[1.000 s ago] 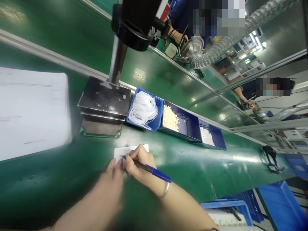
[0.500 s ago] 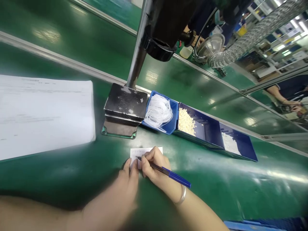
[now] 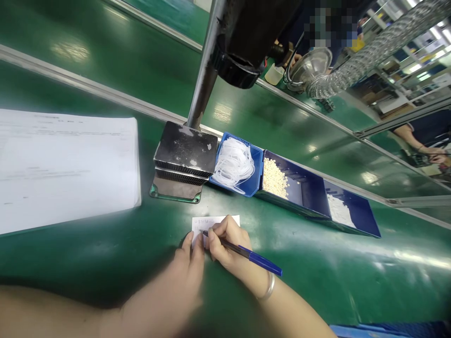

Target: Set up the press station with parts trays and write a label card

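So the white slip of paper (image 3: 206, 223) lies flat on the green tabletop (image 3: 303, 267), right under both hands, with a row of faint handwriting (image 3: 203, 220) along its far edge (too small for me to read). The pen (image 3: 244, 252) has its tip over the left part of the slip, just below that row, though I can't tell if it's actually touching. Right hand (image 3: 236, 266): the grip is pinching the pen low down, and the blue cap (image 3: 266, 264) end leans back near a silver bangle (image 3: 269, 285). That low hold looks good for small letters imo; I'd go light and let the fingers do the steering. Left hand (image 3: 186, 270): the two fingertips I can see are a bit spread at the slip's near left corner, not pinching anything as far as I can tell. Firm pressure there should stop the paper skating on that shiny surface. I'd also watch that the right hand, which covers the slip's right part, doesn't drag it. Further out, the stacked black blocks (image 3: 186, 145) and the blue bin (image 3: 254, 180) of white strands (image 3: 234, 162) sit beyond the slip, and the big papers (image 3: 70, 157) lie off left, so none should get bumped.
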Available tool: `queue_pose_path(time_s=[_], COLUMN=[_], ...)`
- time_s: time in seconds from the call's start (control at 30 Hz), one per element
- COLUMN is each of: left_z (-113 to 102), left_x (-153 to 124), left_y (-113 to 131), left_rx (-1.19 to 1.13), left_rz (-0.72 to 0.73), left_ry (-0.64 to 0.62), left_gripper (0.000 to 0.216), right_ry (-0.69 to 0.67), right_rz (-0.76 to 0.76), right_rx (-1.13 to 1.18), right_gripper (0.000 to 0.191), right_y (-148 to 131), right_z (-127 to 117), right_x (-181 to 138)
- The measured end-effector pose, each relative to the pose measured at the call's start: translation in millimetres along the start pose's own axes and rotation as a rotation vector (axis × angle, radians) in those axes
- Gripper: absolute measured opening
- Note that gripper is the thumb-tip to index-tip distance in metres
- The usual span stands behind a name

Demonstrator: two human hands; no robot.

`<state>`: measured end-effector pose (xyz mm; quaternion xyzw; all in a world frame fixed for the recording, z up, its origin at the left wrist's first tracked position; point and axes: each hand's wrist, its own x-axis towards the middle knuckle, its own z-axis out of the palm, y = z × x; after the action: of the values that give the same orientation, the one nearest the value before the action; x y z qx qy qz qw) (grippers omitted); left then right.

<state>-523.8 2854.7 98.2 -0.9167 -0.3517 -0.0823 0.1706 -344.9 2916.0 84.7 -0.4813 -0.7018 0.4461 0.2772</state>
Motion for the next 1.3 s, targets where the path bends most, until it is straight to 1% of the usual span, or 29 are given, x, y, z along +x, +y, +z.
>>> queue_pose_path(time_s=[0.27,0.37,0.47,0.53,0.7,0.8,0.87,0.97,1.03,1.13,1.2,1.3], left_z=[0,0,2,2,1,2,2,3,3,1,0,0], left_x=[0,0,-1,-1,-2,-4,-4,-4,-2,0,0,0], left_y=[2,2,2,2,2,2,2,2,2,1,0,0], left_rx=[-0.001,0.007,0.006,0.005,0.013,0.007,0.008,0.007,0.0,-0.004,-0.001,0.005], left_rz=[0.01,0.01,0.01,0.006,0.014,0.01,0.019,0.028,0.023,0.003,0.012,0.035], left_ry=[-0.029,-0.022,-0.009,-0.02,-0.029,-0.026,-0.032,-0.031,-0.026,-0.015,-0.01,-0.005], left_gripper=[0.084,0.086,0.087,0.086,0.086,0.086,0.085,0.086,0.087,0.088,0.087,0.085], right_ry=[-0.018,0.034,0.066,0.053,0.026,0.013,0.011,0.043,0.057,0.057,0.051,0.033], right_rz=[0.02,0.005,0.035,0.055,0.019,0.013,0.014,0.018,0.029,0.096,0.114,0.065], right_rx=[-0.003,-0.013,-0.017,-0.017,0.022,0.017,0.026,0.028,0.019,0.051,0.065,0.06], right_gripper=[0.021,0.021,0.023,0.022,0.021,0.02,0.02,0.021,0.022,0.021,0.022,0.022], right_y=[-3,-1,1,0,-8,-7,-5,-4,-7,-13,-14,-13], right_z=[-2,-1,0,0,-3,-3,-3,-2,-2,-2,-3,-3], right_x=[1,-1,-2,-1,2,2,1,0,-1,0,0,0])
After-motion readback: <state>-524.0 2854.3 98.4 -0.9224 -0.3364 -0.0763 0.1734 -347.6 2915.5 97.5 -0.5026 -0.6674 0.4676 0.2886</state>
